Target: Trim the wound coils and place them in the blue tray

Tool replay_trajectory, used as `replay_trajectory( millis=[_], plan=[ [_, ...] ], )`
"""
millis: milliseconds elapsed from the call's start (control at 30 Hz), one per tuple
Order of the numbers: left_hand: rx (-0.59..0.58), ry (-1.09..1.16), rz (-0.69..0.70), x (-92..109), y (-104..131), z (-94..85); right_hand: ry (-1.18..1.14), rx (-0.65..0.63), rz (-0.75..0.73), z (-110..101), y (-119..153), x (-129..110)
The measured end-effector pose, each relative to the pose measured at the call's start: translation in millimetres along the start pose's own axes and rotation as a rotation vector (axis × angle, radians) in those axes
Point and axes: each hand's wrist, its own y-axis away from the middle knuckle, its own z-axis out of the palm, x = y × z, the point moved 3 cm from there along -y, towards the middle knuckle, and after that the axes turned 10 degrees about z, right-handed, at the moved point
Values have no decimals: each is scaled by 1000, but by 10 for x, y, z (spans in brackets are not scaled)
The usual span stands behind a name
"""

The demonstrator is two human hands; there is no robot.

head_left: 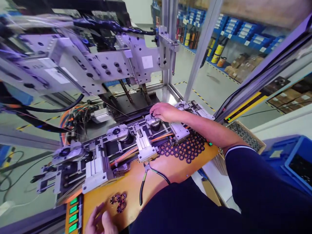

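Note:
My right hand [166,112] reaches across the machine to a round metal fixture [153,120]. Its fingers are bent down together on top of that fixture, and whatever they pinch is hidden. At the lower left, my left hand [100,220] hovers by the orange tabletop [134,185], thumb and fingers apart, with nothing visible in it. Just above it lies a small group of dark rings with copper-coloured insides [121,207]. Many similar rings [181,149] are spread below my right forearm. Wire cutters [147,167] with dark handles lie spread between the two groups.
Two more round fixtures [118,132] and grey metal blocks [146,148] line the machine's front. A large plated machine head [104,65] hangs above. Green-lit buttons [73,218] sit at the left edge. To the right stand a carton of small parts [246,135] and blue bins [296,159].

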Motion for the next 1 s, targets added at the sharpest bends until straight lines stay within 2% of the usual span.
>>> replay_trajectory(
  millis=[167,333,533,633,800,1000],
  plan=[
    [-62,-14,-41,-29,-24,45,97,-99,6,7,-68,-10],
    [-93,-24,-80,-8,-40,46,194,-124,13,-4,-61,-90],
    [-45,-30,-77,-67,-36,45,258,-42,-1,-3,213,-156],
    [-20,-32,-74,-126,-26,55,255,-61,5,76,321,-123],
    [-28,-29,-82,-165,-20,61,245,-29,17,107,343,-126],
    [-40,-36,-65,-111,-34,58,227,32,29,177,284,-168]
  ],
)
